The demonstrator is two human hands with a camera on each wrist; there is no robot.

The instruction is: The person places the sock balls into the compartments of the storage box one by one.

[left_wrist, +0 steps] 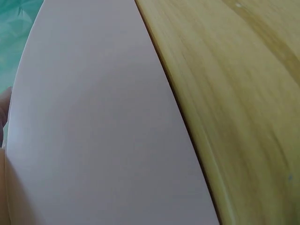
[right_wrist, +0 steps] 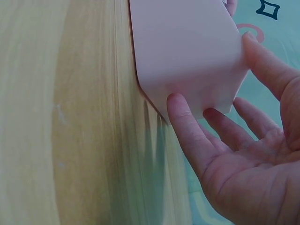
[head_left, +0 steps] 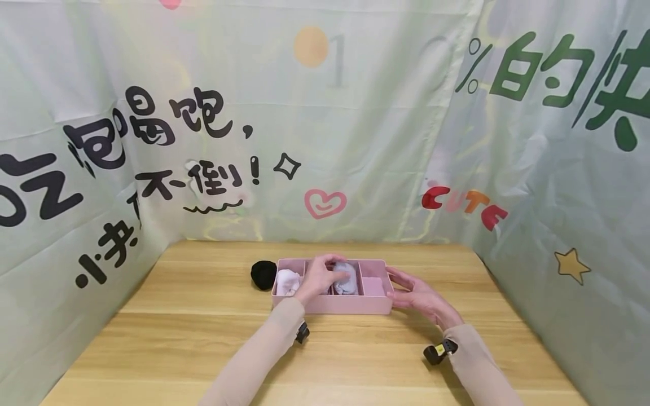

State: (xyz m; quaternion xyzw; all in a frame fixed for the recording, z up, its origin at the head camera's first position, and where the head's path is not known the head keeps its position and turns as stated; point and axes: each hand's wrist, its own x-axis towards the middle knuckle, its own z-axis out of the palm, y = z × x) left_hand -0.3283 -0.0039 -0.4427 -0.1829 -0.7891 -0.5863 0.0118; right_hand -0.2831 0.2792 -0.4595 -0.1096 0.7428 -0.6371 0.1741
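Note:
A pink divided box sits on the table, its long side toward me. My left hand reaches into it from the front, thumb and fingers bent around a light grey rolled sock in a middle compartment. A white rolled sock lies in the leftmost compartment. The left hand covers much of the compartment between them. My right hand rests at the box's right end; in the right wrist view its spread fingers touch the end wall. The left wrist view is mostly filled by the box's side.
A black rolled-up bundle lies on the wooden table, close by the box's left end. Printed fabric hangs behind the table and along both sides. Each wrist wears a small black camera.

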